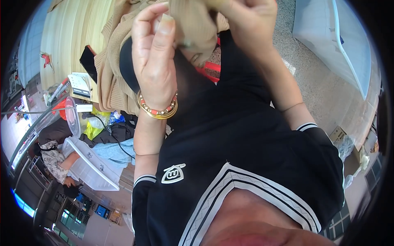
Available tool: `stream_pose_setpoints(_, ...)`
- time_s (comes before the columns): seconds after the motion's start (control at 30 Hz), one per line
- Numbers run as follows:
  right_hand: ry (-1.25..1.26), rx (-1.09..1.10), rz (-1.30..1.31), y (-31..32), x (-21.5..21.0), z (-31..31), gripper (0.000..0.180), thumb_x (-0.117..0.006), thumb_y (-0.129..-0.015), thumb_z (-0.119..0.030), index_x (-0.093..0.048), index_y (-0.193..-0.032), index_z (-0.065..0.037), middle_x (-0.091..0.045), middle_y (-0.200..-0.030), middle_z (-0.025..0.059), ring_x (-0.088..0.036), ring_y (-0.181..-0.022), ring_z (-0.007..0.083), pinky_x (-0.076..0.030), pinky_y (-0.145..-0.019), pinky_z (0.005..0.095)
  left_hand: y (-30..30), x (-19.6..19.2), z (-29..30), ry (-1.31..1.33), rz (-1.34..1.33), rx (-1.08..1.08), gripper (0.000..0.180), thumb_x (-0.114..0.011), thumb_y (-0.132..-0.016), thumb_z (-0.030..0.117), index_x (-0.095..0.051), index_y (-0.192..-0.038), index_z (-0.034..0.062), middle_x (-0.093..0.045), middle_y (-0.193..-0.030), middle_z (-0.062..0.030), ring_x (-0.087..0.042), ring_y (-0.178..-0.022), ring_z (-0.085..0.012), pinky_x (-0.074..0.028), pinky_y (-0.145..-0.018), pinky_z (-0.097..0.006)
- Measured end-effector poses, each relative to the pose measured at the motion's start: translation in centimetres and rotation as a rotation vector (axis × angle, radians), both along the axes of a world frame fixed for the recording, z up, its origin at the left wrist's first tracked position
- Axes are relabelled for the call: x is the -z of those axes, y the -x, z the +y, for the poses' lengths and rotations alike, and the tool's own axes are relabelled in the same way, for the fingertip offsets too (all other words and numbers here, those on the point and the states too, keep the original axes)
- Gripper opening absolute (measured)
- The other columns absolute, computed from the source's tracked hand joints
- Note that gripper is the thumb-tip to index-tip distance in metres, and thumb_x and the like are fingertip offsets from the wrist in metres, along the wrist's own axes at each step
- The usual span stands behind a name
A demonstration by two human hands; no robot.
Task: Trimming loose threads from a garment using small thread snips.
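A tan knitted garment hangs at the top of the view between my two hands, its middle smeared by motion. My left hand has its fingers curled and the thumb pressed toward them at the fabric's left edge. Gold and red bangles circle that wrist. Up at the right, my right hand pinches the same fabric; its fingertips are blurred and partly cut off by the frame's edge. More tan ribbed knit drapes over the table edge and down beside my lap.
On the left is a light wooden table with red-handled snips, a dark flat object and a small white box. A white plastic bin stands near another person. At the right is a translucent bin.
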State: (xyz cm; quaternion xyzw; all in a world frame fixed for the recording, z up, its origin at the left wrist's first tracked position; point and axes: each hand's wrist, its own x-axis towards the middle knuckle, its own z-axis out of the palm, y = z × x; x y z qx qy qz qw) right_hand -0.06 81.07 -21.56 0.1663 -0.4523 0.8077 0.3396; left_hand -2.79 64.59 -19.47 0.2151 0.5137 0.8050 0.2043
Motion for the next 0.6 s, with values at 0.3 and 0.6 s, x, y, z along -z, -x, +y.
stream_pose_setpoints(0.3,-0.350,0.287,-0.355,4.4,-3.4,3.6,0.019,-0.065,-0.089,-0.002,-0.061,-0.107,0.001,-0.067,-0.099,0.0068,-0.065,-0.085,0.0104,-0.053,-0.074,0.0222,-1.8,0.3,-0.6,0.232,-0.059,0.267,0.030,-0.065,-0.090,0.000,-0.058,-0.119,-0.0036,-0.067,-0.107,-0.0082,-0.064,-0.097,-0.0123,-0.052,-0.087,-0.027)
stream_pose_setpoints(0.6,-0.962,0.218,-0.122,-3.6,-3.5,1.7,0.027,-0.079,-0.076,-0.008,-0.071,-0.101,-0.002,-0.067,-0.104,0.0110,-0.064,-0.093,0.0249,-0.048,-0.078,0.0332,-1.0,0.4,-0.2,0.047,-0.259,0.243,0.050,-0.061,-0.088,-0.006,-0.046,-0.135,-0.0061,-0.062,-0.123,-0.0137,-0.060,-0.113,-0.0173,-0.046,-0.098,-0.028)
